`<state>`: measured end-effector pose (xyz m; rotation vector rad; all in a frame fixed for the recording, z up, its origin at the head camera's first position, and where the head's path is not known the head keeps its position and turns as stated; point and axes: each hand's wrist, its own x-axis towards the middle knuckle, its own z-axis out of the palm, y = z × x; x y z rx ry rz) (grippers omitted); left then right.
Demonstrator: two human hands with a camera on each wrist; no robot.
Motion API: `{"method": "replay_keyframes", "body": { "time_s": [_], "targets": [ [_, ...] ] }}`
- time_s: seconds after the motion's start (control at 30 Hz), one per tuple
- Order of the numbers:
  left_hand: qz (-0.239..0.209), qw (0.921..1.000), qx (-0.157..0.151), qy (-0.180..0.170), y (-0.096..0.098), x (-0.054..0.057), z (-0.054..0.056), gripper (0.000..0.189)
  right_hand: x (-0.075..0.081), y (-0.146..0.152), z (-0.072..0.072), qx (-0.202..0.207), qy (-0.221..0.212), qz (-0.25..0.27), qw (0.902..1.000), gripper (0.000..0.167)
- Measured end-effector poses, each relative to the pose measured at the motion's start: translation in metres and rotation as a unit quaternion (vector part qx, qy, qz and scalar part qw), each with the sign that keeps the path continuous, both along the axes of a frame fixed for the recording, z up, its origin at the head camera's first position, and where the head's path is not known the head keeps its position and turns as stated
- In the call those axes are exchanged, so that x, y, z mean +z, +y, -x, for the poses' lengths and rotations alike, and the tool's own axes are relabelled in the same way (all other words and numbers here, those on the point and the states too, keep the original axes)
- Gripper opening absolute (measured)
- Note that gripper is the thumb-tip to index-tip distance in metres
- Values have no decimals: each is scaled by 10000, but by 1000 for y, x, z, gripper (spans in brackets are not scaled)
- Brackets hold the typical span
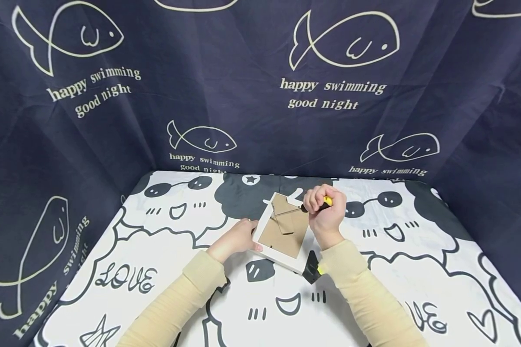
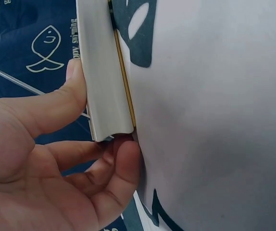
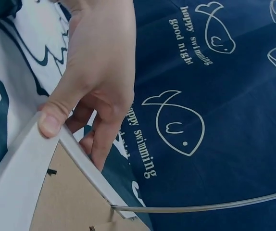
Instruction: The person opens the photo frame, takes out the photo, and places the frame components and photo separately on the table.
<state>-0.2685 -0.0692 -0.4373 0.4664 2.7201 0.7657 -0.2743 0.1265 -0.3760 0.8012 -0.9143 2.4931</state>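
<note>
Screwdriver [image 1: 304, 208], gripped in the curled fingers of the right hand [image 1: 328, 220], points left across the white frame [image 1: 282, 258] on the table [image 1: 156, 250], whose near left corner the left hand [image 1: 241, 235] pinches.

Soft, even light fills the head view; the left wrist view is dimmer, cloth [image 2: 210, 110] grayly shadowed.

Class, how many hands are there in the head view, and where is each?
2: the left hand grips the near-left corner of the white frame; the right hand holds the screwdriver over the frame's right side. Neither is hidden.
</note>
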Motion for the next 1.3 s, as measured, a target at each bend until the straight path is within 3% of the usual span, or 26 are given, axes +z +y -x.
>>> {"method": "replay_keyframes", "body": {
  "time_s": [0.2,0.47,0.73,0.97,1.3],
  "targets": [
    [-74,9992,-352,167,-4,-1,1,66,3,-6,4,-12,-147,53,9999,34],
    [-16,9986,-480,235,-8,1,0,74,22,-35,17,-386,-621,-586,9956,38],
    [-87,9977,-590,335,-9,1,0,73,37,-65,33,-482,-1388,-1199,9818,40],
    [-65,9981,-549,278,-10,2,0,76,44,-83,48,-468,-1673,-1734,9694,39],
    [-115,9952,-770,598,-11,0,2,64,50,-104,63,-780,-2245,-2044,9496,38]
  ]
}}
